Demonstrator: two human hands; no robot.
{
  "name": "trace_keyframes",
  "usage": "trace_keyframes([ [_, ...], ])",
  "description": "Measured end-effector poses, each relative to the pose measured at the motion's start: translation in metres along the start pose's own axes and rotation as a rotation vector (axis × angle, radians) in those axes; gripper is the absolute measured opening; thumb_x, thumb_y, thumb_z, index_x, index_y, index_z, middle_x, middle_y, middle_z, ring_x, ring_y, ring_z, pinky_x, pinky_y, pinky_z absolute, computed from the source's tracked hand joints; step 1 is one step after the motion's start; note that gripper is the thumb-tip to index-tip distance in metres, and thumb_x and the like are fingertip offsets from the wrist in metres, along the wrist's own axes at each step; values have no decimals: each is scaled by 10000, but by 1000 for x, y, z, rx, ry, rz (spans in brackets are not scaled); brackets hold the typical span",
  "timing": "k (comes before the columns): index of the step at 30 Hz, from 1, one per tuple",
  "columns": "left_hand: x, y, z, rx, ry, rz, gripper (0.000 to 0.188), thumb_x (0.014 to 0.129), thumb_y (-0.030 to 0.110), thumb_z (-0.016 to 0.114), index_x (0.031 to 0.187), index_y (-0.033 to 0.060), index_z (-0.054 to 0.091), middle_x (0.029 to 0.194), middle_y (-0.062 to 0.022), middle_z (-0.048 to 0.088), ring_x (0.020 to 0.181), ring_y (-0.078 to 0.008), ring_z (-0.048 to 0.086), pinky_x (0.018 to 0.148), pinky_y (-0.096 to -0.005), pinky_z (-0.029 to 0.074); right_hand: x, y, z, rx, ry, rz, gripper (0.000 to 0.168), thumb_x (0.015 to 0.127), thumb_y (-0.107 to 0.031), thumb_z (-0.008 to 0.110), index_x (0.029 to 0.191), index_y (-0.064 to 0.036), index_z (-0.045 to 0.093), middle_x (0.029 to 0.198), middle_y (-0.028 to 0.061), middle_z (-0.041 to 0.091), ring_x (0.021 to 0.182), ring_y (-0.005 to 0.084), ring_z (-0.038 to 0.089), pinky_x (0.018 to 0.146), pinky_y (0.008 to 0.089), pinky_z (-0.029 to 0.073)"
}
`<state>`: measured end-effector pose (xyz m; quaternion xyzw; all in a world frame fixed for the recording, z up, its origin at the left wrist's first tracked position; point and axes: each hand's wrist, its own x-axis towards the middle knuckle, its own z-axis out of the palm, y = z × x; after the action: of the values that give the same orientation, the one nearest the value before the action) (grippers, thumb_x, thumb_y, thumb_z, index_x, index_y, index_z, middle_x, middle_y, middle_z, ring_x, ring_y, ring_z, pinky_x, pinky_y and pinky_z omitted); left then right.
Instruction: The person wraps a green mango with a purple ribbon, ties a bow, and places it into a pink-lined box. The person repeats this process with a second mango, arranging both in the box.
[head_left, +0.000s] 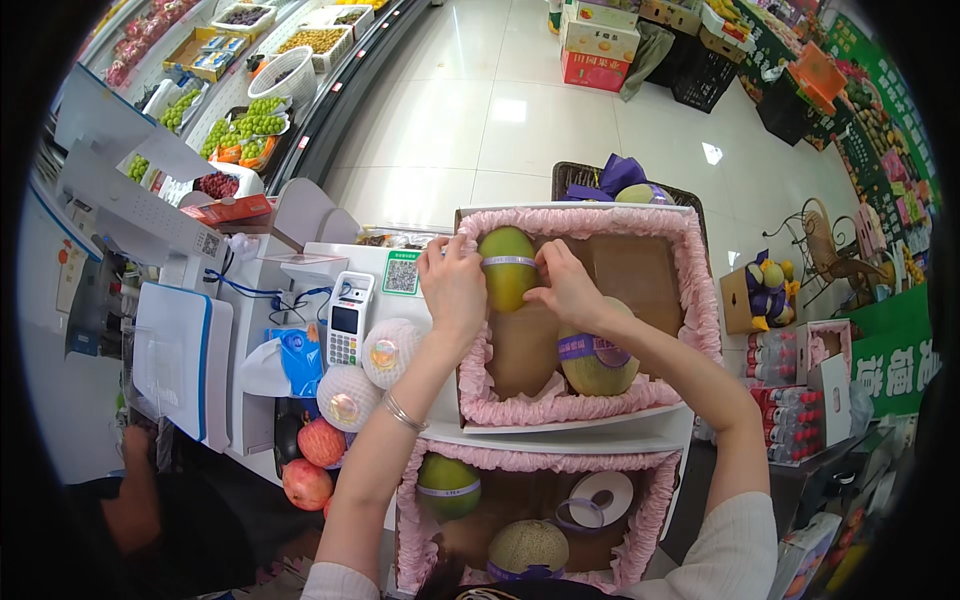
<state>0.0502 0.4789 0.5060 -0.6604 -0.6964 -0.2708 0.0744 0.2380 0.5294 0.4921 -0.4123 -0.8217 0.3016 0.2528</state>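
Note:
A green-yellow mango (507, 289) with a pale ribbon round its middle lies in the upper left corner of a gift box edged with pink ruffled paper (472, 360). My left hand (454, 289) is at the mango's left side, by the ribbon's end; whether its fingers grip the ribbon is unclear. My right hand (566, 289) touches the mango's right side with bent fingers. A netted melon (600, 375) with a purple band sits below my right wrist. Nearer me, a second pink-edged box (409, 525) holds a ribboned mango (448, 501), a banded melon (529, 545) and a white ribbon spool (619, 499).
Left of the boxes are a card terminal (349, 319), foam-netted fruits (390, 352), red apples or pomegranates (321, 442) and a blue tissue pack (301, 360). A dark basket (690, 199) stands behind the upper box. Another person's arm (135, 480) shows at lower left.

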Motion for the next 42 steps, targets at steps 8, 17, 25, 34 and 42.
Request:
trace_keyframes([
  [8, 1, 5, -2, 25, 37, -34, 149, 753, 99, 660, 878, 52, 728, 1115, -87, 644, 1112, -289, 521, 950, -411, 390, 9, 5, -5, 140, -40, 90, 395, 807, -87, 758, 1082, 38, 505, 1081, 151, 559, 918, 244, 625, 787, 349, 542],
  [17, -30, 14, -20, -76, -88, 164, 475, 697, 201, 787, 1123, 25, 674, 1121, -129, 667, 1100, -265, 576, 997, -420, 380, 46, 15, 7, 1071, -198, 512, 381, 995, -180, 551, 1244, 109, 542, 1161, 133, 624, 1046, 178, 583, 920, 317, 479],
  [25, -35, 21, -17, -7, -124, 137, 617, 712, 193, 785, 1224, -77, 571, 1233, -190, 613, 1271, -298, 480, 1067, -439, 320, 43, 21, 17, 1213, -137, 447, 378, 975, -133, 579, 1275, 91, 525, 1235, 103, 596, 1125, 162, 546, 984, 315, 436],
  [34, -35, 33, -7, 305, -135, 172, 606, 747, 181, 696, 1255, -111, 539, 1268, -217, 575, 1340, -314, 421, 1133, -480, 246, 49, 19, 33, 1185, 35, 491, 312, 975, -165, 573, 1177, 70, 601, 1117, 104, 643, 1032, 176, 597, 900, 325, 498],
  [42, -35, 27, 0, 252, -115, 128, 788, 643, 245, 833, 1294, -74, 524, 1321, -192, 558, 1344, -303, 421, 1127, -480, 261, 41, -13, 24, 1037, -93, 540, 486, 950, -282, 632, 1288, 38, 491, 1207, 111, 590, 1082, 161, 574, 922, 309, 476],
])
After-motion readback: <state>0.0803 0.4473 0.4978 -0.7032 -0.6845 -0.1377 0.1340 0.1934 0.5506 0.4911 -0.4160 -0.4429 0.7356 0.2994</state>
